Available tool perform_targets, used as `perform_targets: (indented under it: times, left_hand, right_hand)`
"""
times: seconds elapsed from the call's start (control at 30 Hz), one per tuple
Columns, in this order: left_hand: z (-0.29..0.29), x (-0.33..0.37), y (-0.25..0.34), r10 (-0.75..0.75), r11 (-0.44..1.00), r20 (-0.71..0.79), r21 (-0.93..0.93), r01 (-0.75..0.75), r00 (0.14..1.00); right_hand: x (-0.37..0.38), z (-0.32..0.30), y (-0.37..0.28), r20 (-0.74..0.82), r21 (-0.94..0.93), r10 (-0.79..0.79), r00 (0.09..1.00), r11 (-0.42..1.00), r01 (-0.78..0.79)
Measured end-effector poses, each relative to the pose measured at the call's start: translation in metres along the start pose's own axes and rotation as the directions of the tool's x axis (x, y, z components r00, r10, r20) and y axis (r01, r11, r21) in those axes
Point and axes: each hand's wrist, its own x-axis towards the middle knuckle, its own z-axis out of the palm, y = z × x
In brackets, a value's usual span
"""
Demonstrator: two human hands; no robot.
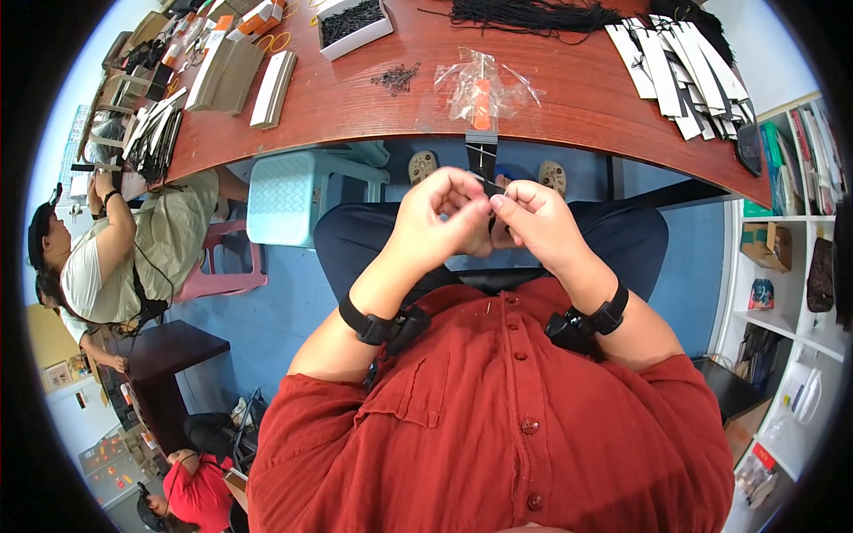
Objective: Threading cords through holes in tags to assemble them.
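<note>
White box [355,34] of black cords [351,18]

My shirt [498,426] is rust red with matching red buttons, my trousers [355,240] dark navy. I see black wrist straps [378,327] on both arms. The tag [481,158] I'm holding is black with a thin white line. Table [569,98] is reddish-brown wood grain. On it: clear plastic bag [480,89] with an orange piece inside, white box [355,22] full of black bits, black cords [533,16], black-and-white card strips [684,67], tan card stacks [227,75]. Stool [298,195] is pale teal with a dotted seat, second stool [222,266] pink. Floor [267,320] is blue. Co-worker's top [169,244] is khaki over white.
</note>
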Motion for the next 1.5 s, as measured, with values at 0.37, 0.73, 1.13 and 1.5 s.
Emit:
perform_targets:
  times: [0.37,0.73,1.13,1.5]
  left_hand:
    - [-0.004,0.009,0.006,-0.087,0.963,0.127,-0.242,0.116,0.988]
    - [0.008,-0.011,0.018,-0.079,0.946,0.270,0.325,-0.013,0.960]
    - [0.011,-0.013,0.014,0.184,0.510,0.272,0.795,-0.329,0.944]
    - [-0.002,-0.008,0.013,-0.069,0.997,-0.133,0.010,0.071,0.989]
  right_hand:
    - [-0.006,-0.003,-0.018,-0.043,-0.189,0.002,0.999,0.982,-0.010]
    - [-0.007,0.000,-0.005,0.001,-0.069,0.015,1.000,0.998,-0.015]
    - [-0.007,-0.014,-0.002,0.362,-0.131,0.357,0.861,0.934,-0.332]
    - [-0.018,-0.021,-0.011,0.245,-0.635,0.231,0.942,0.772,-0.024]
